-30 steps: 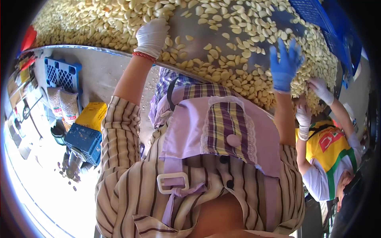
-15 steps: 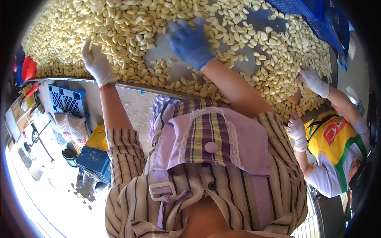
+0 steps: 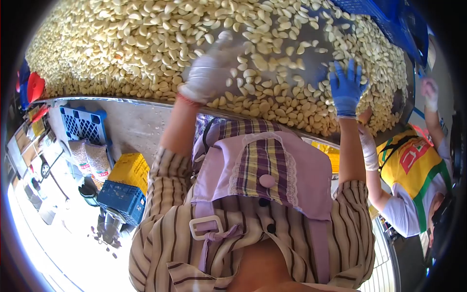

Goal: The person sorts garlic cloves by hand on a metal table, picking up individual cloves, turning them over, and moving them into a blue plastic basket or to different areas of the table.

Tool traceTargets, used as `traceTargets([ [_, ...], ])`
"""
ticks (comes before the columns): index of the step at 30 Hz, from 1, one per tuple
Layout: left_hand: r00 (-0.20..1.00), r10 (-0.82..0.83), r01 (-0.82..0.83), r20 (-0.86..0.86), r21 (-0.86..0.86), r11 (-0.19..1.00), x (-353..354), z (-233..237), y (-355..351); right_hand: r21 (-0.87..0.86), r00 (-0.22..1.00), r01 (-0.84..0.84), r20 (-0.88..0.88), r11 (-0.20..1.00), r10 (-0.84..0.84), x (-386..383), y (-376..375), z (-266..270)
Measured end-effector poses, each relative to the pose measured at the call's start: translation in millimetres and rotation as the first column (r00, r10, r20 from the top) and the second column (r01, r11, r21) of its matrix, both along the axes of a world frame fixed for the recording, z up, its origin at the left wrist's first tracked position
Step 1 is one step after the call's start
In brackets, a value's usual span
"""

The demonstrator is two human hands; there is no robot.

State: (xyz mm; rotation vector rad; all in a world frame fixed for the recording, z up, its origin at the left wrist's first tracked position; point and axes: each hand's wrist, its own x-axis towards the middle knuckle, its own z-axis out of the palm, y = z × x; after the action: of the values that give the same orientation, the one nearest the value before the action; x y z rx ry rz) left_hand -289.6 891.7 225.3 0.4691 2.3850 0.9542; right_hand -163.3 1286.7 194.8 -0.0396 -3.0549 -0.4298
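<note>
A thick spread of pale peeled garlic cloves (image 3: pixel 146 53) covers the metal table (image 3: pixel 279 78). My left hand (image 3: pixel 210 70), in a white glove with a red band at the wrist, is low over the cloves near the table's middle; motion smears its fingers, so any clove in them is hidden. My right hand (image 3: pixel 347 90), in a blue glove, lies on the cloves at the right with its fingers spread, holding nothing. Between the hands, patches of bare metal show and some cloves are blurred.
To the right stands a co-worker in a yellow vest (image 3: pixel 406 158) with white gloves, one hand raised off the table. A blue basket (image 3: pixel 384 17) is at the far right edge. Blue (image 3: pixel 121 199) and yellow crates (image 3: pixel 129 170), sacks (image 3: pixel 90 155) and a blue pallet (image 3: pixel 83 125) stand at the left.
My left hand has moved right, from the left pile to the table's middle. My right hand has swung right and turned fingers-forward. The bare patch is wider. The co-worker's far hand has lifted away.
</note>
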Motion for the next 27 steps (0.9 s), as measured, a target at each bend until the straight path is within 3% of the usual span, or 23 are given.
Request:
traceTargets([
  [2, 0.964, 0.253, -0.265, 0.079, 0.298, 0.917, -5, -1, -38, -0.006, 0.987, 0.15, -0.058, 0.989, -0.151, 5, -2, 10],
  [3, 0.914, 0.396, -0.397, 0.088, 0.396, 0.828, -10, -3, -58, -0.093, 0.98, 0.124, -0.146, 0.988, -0.137, 0, -7, 12],
  [4, 0.89, 0.42, -0.398, -0.175, 0.149, 0.905, -19, 3, -75, -0.092, 0.98, 0.132, -0.139, 0.987, -0.144, -8, -18, 10],
  [5, 0.848, 0.466, -0.467, -0.252, 0.062, 0.882, -26, 7, -85, -0.256, 0.963, 0.044, -0.248, 0.966, -0.11, -18, -34, 5],
  [6, 0.811, 0.479, -0.5, -0.334, 0.028, 0.866, -30, 4, -92, -0.401, 0.928, -0.058, -0.36, 0.914, -0.098, -30, -51, 0],
  [8, 0.764, 0.432, -0.45, -0.48, 0.084, 0.889, -38, -8, -88, -0.372, 0.913, -0.098, -0.403, 0.923, -0.065, -53, -82, -9],
  [9, 0.777, 0.419, -0.433, -0.469, 0.085, 0.897, -34, -3, -74, -0.386, 0.901, -0.112, -0.427, 0.916, -0.07, -65, -93, -11],
  [11, 0.846, 0.48, -0.46, -0.232, 0.138, 0.877, -29, 16, -37, -0.39, 0.887, -0.111, -0.453, 0.914, -0.085, -80, -85, -16],
  [13, 0.856, 0.473, -0.438, -0.209, 0.19, 0.878, -28, 1, -22, -0.186, 0.926, -0.001, -0.37, 0.983, -0.069, -88, -71, -22],
  [16, 0.866, 0.488, -0.461, -0.107, 0.205, 0.863, -29, -5, -8, -0.035, 0.94, 0.065, -0.332, 0.997, -0.073, -75, -19, -16],
  [18, 0.851, 0.455, -0.403, -0.263, 0.231, 0.886, -30, -13, -2, 0.002, 0.946, 0.092, -0.312, 0.996, -0.087, -56, 4, -3],
  [19, 0.874, 0.435, -0.424, -0.216, 0.098, 0.9, -29, -3, 4, 0.003, 0.951, 0.114, -0.291, 0.993, -0.108, -49, 16, 0],
  [20, 0.876, 0.431, -0.42, -0.216, 0.099, 0.902, -30, -8, 7, 0.005, 0.954, 0.135, -0.271, 0.991, -0.129, -42, 31, 2],
  [21, 0.867, 0.359, -0.33, -0.345, 0.142, 0.933, -30, -17, 9, 0.004, 0.954, 0.139, -0.27, 0.99, -0.133, -32, 49, -2],
  [22, 0.832, 0.29, -0.234, -0.474, 0.174, 0.957, -32, -21, 11, 0.119, 0.955, 0.169, -0.267, 0.978, -0.132, -21, 69, -11],
  [23, 0.804, 0.293, -0.232, -0.518, 0.18, 0.956, -33, -13, 19, 0.231, 0.951, 0.199, -0.28, 0.952, -0.13, -18, 89, -19],
  [24, 0.792, 0.294, -0.228, -0.534, 0.188, 0.955, -44, -10, 21, 0.229, 0.945, 0.204, -0.301, 0.952, -0.13, -12, 107, -21],
  [26, 0.638, 0.295, -0.238, -0.712, 0.182, 0.954, -57, -5, 23, 0.415, 0.951, 0.292, -0.226, 0.862, -0.213, 4, 136, -24],
  [27, 0.647, 0.303, -0.299, -0.7, 0.132, 0.945, -71, 0, 22, 0.414, 0.948, 0.295, -0.242, 0.861, -0.208, 7, 150, -32],
])
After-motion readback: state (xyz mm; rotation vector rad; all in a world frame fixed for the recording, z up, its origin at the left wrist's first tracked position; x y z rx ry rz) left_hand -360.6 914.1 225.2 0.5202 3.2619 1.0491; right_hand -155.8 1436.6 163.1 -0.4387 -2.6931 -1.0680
